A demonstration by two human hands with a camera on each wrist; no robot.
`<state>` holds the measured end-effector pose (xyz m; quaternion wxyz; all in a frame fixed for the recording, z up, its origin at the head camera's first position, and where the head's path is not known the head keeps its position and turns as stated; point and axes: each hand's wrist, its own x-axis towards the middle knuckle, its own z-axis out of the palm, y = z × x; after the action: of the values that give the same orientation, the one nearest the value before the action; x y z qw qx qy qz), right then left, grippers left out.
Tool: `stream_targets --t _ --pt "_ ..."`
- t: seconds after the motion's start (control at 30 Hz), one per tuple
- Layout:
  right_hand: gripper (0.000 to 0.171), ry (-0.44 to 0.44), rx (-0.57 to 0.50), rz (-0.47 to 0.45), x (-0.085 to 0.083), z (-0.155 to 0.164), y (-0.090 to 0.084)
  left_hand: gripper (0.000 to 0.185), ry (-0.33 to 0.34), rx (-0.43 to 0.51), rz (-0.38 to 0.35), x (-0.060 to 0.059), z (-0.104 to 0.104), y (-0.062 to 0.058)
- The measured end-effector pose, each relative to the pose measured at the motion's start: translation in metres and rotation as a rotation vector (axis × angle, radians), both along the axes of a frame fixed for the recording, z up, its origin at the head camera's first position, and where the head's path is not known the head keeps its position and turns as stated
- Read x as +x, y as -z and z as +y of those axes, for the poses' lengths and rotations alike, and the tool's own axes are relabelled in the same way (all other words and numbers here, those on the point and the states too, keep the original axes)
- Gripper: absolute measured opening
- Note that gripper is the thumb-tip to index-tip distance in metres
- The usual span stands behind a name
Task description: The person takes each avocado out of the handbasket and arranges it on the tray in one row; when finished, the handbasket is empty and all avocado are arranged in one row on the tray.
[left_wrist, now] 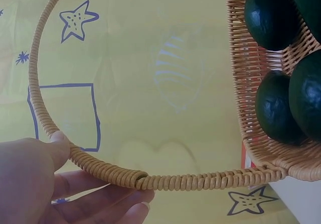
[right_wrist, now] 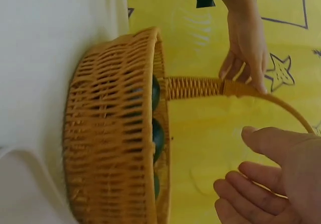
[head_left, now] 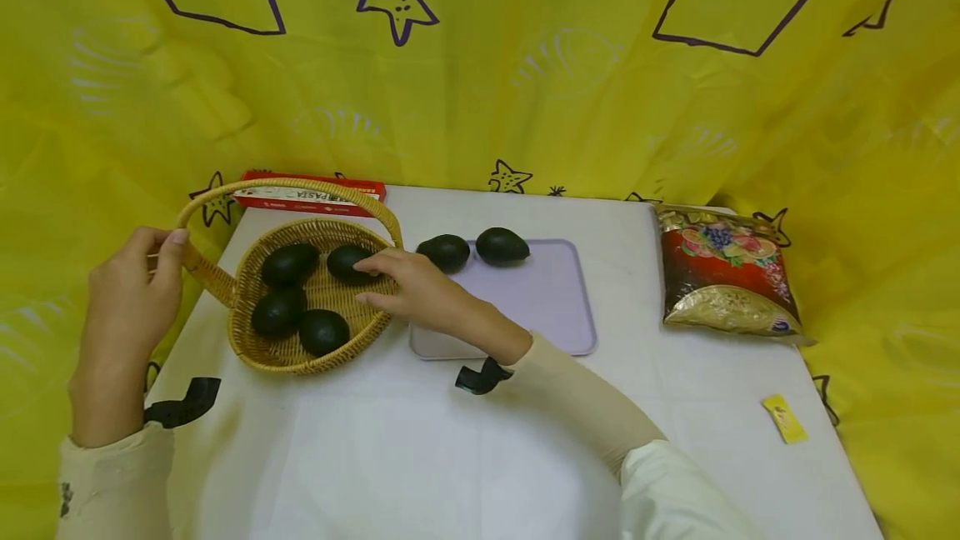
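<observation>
Gripping the handle (left_wrist: 175,183) of the basket (head_left: 330,295) at frame left, the left hand (head_left: 138,286) apparently steadies it for handling the avocados (head_left: 290,265) lying inside, while the right hand (head_left: 408,286) hovers above, fingers parted; next move probably needs a gentle grasp.

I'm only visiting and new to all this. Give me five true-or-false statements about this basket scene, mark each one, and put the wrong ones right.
1. The left hand has its grip on the handle of the wicker basket. True.
2. Six avocados lie in the basket. False: four avocados show in it.
3. Two more avocados lie by the far edge of the tray. True.
4. In the head view, the tray is left of the basket. False: it is to the right.
5. The right hand is holding an avocado. False: the right hand holds nothing.
</observation>
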<state>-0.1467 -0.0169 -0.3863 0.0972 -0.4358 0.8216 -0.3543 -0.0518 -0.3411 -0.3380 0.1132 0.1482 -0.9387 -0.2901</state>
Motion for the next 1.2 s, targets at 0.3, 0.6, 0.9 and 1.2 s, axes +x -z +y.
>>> stream_targets --t 0.3,0.6,0.9,1.2 --pt "0.052 0.074 0.321 0.221 -0.003 -0.058 0.002 0.064 0.004 0.004 -0.008 0.000 -0.002 -0.001" --pt "0.025 0.173 0.484 0.330 -0.013 -0.087 0.019 0.064 0.000 0.009 -0.011 -0.001 -0.002 0.001" --pt "0.024 0.301 0.681 0.408 -0.014 -0.106 0.017 0.061 0.003 -0.009 0.016 -0.001 -0.003 -0.001" --pt "0.027 0.386 0.766 0.329 -0.018 -0.113 0.020 0.060 0.008 -0.003 0.019 -0.001 -0.003 0.001"
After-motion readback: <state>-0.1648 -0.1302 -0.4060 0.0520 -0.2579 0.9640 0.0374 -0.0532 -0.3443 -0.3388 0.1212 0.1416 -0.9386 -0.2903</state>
